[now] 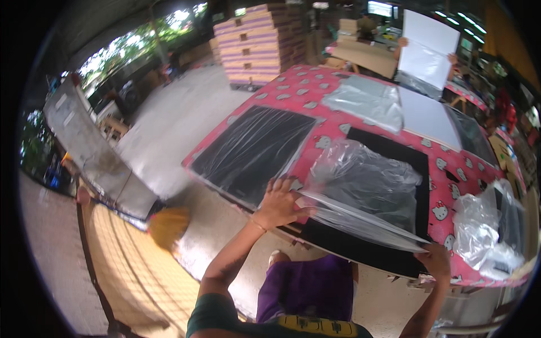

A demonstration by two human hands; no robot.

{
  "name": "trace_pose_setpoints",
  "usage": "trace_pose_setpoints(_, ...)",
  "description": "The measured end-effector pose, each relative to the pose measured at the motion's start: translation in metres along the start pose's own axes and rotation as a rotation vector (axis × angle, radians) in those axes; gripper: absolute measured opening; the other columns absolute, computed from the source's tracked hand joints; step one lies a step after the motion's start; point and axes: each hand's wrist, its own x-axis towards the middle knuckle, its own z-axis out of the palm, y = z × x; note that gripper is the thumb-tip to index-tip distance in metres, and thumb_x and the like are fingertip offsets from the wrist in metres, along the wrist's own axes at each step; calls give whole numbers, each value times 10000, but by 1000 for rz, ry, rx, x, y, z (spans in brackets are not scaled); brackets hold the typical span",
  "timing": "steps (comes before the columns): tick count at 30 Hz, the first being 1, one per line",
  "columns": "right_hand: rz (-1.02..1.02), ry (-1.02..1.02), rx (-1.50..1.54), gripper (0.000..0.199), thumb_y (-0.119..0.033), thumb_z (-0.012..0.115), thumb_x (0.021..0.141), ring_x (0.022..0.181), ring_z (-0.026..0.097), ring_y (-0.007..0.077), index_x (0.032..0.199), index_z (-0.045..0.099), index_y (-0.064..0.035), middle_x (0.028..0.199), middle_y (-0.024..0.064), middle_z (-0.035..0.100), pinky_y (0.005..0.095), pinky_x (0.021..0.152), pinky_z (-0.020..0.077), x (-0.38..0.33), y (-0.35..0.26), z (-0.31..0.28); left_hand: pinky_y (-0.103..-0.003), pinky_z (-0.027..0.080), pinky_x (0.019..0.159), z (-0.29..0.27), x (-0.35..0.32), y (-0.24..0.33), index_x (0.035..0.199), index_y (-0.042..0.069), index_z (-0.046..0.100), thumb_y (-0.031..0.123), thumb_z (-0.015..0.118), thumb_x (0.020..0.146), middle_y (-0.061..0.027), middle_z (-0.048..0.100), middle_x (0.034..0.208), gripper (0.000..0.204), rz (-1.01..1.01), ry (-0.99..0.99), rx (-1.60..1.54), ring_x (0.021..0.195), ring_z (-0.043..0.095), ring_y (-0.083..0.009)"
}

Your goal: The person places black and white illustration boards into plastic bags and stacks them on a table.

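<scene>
A clear plastic bag (366,183) lies crumpled over a black panel (344,243) on the table in front of me. Its near edge stretches in a tight band between my two hands. My left hand (280,204) is at the band's left end, fingers spread and thumb out to the right, beside a plastic-wrapped black panel (256,149). With closed fingers, my right hand (436,261) grips the bag's right corner, above the black panel's near right corner. The fingertips of that hand are partly hidden.
A pink patterned cloth (441,211) covers the table. Clear plastic sheets (366,101), a white panel (428,117) and a crumpled plastic bundle (487,228) lie on it. Across the table a person holds up a white board (426,48). Stacked cartons (253,48) stand behind.
</scene>
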Motion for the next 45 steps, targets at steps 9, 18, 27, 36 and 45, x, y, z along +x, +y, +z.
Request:
trace_pose_setpoints(9,-477,667,1058,491,-396,583,881,1201,461,387,1100,552,42,1323,264,440,499,1004,393,-8,62,33,-345,525,644,-71,-1,21,1113,23,535,534,655,826,-93,593,901,597,-94,-87,-1704,800,621,-233)
trace_pose_setpoints(18,-673,-282,214,458,-306,762,765,845,627,225,1057,624,18,949,106,639,307,744,495,-3,-10,3,-260,480,580,-110,6,34,967,31,526,226,570,935,-70,577,846,202,-270,171,-1990,710,579,-104)
trace_pose_setpoints(27,-504,-208,1293,509,-284,656,862,943,615,223,1237,517,29,1131,114,620,338,754,503,4,59,43,-340,493,736,-48,-12,45,1001,-28,642,217,626,906,-117,679,834,263,434,-643,-1249,797,642,-231)
trace_pose_setpoints(36,-128,145,1710,301,-341,613,902,647,597,111,922,629,-42,743,36,634,296,619,510,6,-27,13,-289,504,643,-46,-14,26,1120,1,601,552,515,905,-79,645,863,597,-829,-391,-1771,728,610,-145)
trace_pose_setpoints(45,-431,-765,765,362,-323,677,857,751,609,180,1022,645,-2,846,87,660,373,736,496,7,-18,20,-366,570,674,-46,8,30,963,11,621,290,615,906,-117,671,871,285,-600,47,-2012,771,669,-213)
